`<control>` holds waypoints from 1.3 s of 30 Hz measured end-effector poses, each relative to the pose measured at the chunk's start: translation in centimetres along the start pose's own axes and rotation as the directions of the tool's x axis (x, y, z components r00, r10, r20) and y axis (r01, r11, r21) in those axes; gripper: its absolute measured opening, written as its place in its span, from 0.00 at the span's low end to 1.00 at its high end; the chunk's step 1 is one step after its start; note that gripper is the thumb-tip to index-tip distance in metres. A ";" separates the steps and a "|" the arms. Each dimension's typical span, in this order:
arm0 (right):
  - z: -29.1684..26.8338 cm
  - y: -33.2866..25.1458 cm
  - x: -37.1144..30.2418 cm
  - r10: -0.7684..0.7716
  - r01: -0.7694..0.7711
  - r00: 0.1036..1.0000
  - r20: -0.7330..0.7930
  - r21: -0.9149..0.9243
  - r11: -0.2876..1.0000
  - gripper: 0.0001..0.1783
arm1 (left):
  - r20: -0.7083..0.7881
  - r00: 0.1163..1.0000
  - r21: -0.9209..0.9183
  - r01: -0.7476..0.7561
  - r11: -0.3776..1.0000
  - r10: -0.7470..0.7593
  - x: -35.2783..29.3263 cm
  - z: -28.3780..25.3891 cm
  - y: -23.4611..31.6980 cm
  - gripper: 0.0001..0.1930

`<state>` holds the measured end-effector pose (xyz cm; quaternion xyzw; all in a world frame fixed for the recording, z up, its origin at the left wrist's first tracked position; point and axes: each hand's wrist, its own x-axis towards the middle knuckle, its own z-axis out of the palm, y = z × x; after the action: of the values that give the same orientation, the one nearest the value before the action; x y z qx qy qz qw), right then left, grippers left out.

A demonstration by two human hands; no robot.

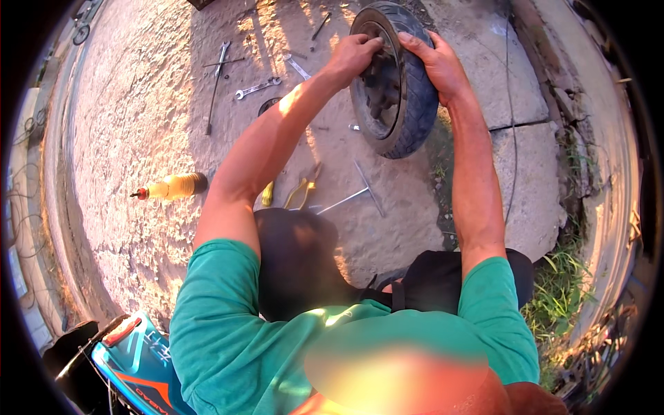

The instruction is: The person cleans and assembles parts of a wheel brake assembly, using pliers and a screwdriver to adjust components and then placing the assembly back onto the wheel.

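Note:
A small scooter-type wheel (418,105) with a black treaded tyre stands upright on the ground ahead of me, its dark rim turned to the left. My right hand (437,63) is closed over the tyre's upper right, thumb on the tread and fingers partly hidden behind it. At the rim's upper left edge, the curled fingers of my left hand (355,55) grip the wheel, with the fingertips at the inside of the rim. A small silver socket-like piece (354,127) lies by the tyre's left side.
Left of the wheel lie a spanner (259,88), another spanner (297,67) and a long-handled wrench (215,90). Nearer my knees are a T-handle wrench (366,188) and yellow-handled pliers (303,191). A yellow bottle (173,187) lies farther left. A cable (512,104) crosses the slab at right.

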<state>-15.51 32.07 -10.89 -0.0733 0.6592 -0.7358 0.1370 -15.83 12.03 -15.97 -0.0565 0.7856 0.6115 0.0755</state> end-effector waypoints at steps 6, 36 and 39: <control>0.3 -0.5 -0.4 -0.005 0.005 1.000 -0.005 -0.002 1.000 0.37 | -0.016 0.997 -0.166 -0.077 0.983 0.076 -0.9 0.7 -0.1 0.23; 2.7 -1.3 -0.7 0.089 -0.090 0.996 0.012 0.010 0.996 0.28 | -0.145 0.978 -0.061 -0.160 0.985 0.149 -0.2 -0.5 -2.6 0.21; 2.5 -1.5 -0.7 0.096 -0.096 0.995 0.011 -0.001 0.995 0.28 | -0.151 0.987 -0.114 0.028 0.993 -0.045 -0.1 -0.3 -2.0 0.21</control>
<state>-14.29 29.98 -9.09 -0.0459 0.6613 -0.7278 0.1759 -15.34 11.28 -17.76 -0.1219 0.7526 0.6467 0.0226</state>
